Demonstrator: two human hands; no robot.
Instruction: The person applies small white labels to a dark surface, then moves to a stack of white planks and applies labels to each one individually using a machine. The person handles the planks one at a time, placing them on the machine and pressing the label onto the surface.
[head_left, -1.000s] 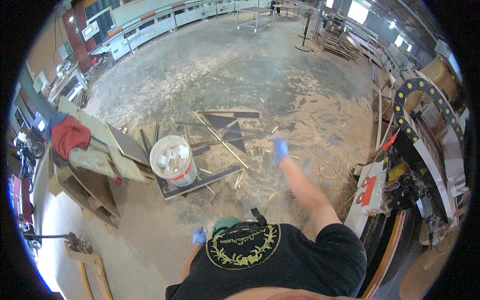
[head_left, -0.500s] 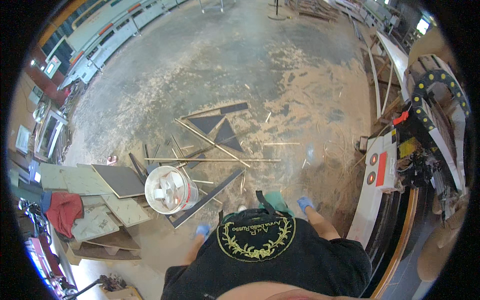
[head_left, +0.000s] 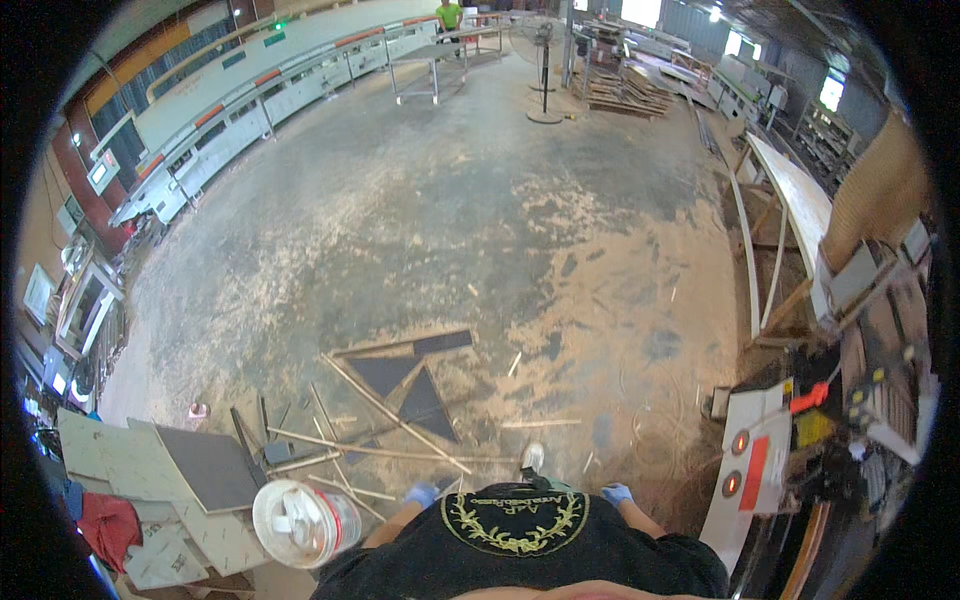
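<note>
My left hand point(head_left: 422, 494), in a blue glove, hangs low beside my body, a little right of a white bucket point(head_left: 268, 545) with white pieces in it. It is nearest to thin wood strips point(head_left: 352, 493) on the floor. On the other side hangs my right hand point(head_left: 618, 494), gloved in blue as well, above the dusty floor. Nothing visible sticks out of either hand; their fingers are too small to make out. Dark triangular board offcuts point(head_left: 427, 404) lie ahead among long strips. My white shoe point(head_left: 532, 458) shows in front of my shirt.
Stacked boards point(head_left: 120, 485) and a red cloth point(head_left: 108, 530) lie at the left. At the right stands a machine panel with two lit round buttons point(head_left: 735, 465). A long machine point(head_left: 290, 90) runs along the far left. A person in a bright green top point(head_left: 449, 16) stands far ahead beside a table.
My view has tilted up, bringing the far person, table and stand fan into sight. The offcuts and bucket sit lower in the picture. One shoe now shows plainly in front of me.
</note>
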